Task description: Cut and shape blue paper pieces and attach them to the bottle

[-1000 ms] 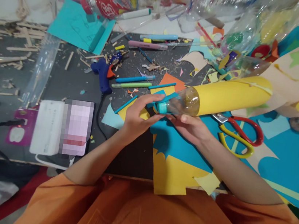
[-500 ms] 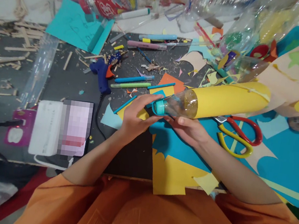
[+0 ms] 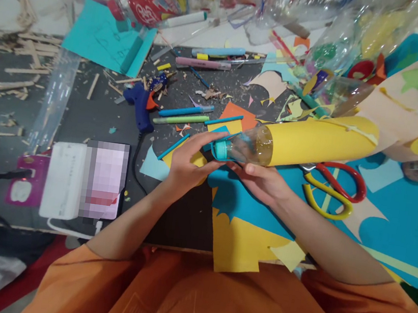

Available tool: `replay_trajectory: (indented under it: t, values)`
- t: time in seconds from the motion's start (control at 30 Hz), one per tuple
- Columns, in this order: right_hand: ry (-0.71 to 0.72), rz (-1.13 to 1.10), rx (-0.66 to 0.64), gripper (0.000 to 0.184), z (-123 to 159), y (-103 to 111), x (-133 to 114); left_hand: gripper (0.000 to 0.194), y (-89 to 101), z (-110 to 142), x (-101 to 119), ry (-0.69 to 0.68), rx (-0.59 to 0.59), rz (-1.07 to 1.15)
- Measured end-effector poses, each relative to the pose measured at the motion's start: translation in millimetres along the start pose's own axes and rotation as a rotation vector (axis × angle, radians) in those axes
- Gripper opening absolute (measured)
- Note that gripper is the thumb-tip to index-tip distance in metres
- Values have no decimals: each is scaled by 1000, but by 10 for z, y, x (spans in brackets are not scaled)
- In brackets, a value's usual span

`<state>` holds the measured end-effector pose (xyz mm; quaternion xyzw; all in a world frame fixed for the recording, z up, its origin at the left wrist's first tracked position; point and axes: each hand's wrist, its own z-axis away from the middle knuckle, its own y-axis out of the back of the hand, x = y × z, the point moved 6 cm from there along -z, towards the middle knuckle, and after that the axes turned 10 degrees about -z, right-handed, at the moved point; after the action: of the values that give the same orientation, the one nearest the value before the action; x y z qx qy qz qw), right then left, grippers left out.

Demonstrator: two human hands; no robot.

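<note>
A clear plastic bottle (image 3: pixel 250 149) wrapped in yellow paper (image 3: pixel 321 140) lies on its side above the table, its teal cap (image 3: pixel 220 150) pointing left. My left hand (image 3: pixel 189 161) is closed around the cap end, fingers over a blue paper strip at the neck. From below, my right hand (image 3: pixel 263 181) cups the bottle's clear shoulder, thumb up against it. Blue and yellow paper sheets (image 3: pixel 241 217) lie under both hands.
Red and yellow scissors (image 3: pixel 333 191) lie right of my hands. A blue glue gun (image 3: pixel 139 103), pens (image 3: pixel 183 114) and paper scraps sit behind. A white charger block (image 3: pixel 65 178) is at the left. Empty bottles and wooden sticks crowd the far edge.
The bottle has shifted slightly up and left in my hands. My left fingers have moved a little along the cap. Otherwise the scene is the same.
</note>
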<state>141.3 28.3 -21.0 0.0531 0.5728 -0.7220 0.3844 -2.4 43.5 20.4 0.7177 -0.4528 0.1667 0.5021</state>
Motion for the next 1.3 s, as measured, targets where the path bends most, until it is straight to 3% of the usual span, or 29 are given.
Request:
replay_trajectory:
  t: [0.37, 0.43, 0.53, 0.6, 0.67, 0.73, 0.8, 0.97, 1.1, 1.3]
  values:
    - [-31, -1, 10, 31, 24, 32, 94, 34, 20, -33, -45, 23, -45, -28]
    - [-105, 142, -50, 33, 59, -25, 122, 35, 29, -49, -86, 59, -59, -35]
    - [-206, 714, -283, 26, 179, -186, 100, 35, 47, -80, -109, 77, -78, -45]
    - [-65, 1257, -477, 17, 263, -333, -37, 34, 52, -98, -103, 75, -98, -49]
    - [312, 1581, -540, 28, 322, -531, -312, 34, 49, -107, -98, 77, -117, -50]
    - [621, 1726, -484, 30, 349, -692, -591, 38, 40, -107, -105, 91, -127, -40]
    - [741, 1856, -367, 32, 305, -779, -789, 41, 25, -102, -122, 110, -135, -26]
    - [573, 2129, -300, 60, 86, -799, -789, 42, 14, -100, -131, 91, -139, -8]
    - [412, 2221, -222, 61, -34, -675, -700, 41, 13, -97, -134, 111, -167, -44]
    - [366, 2290, -207, 63, -47, -599, -748, 40, 17, -92, -104, 98, -147, -49]
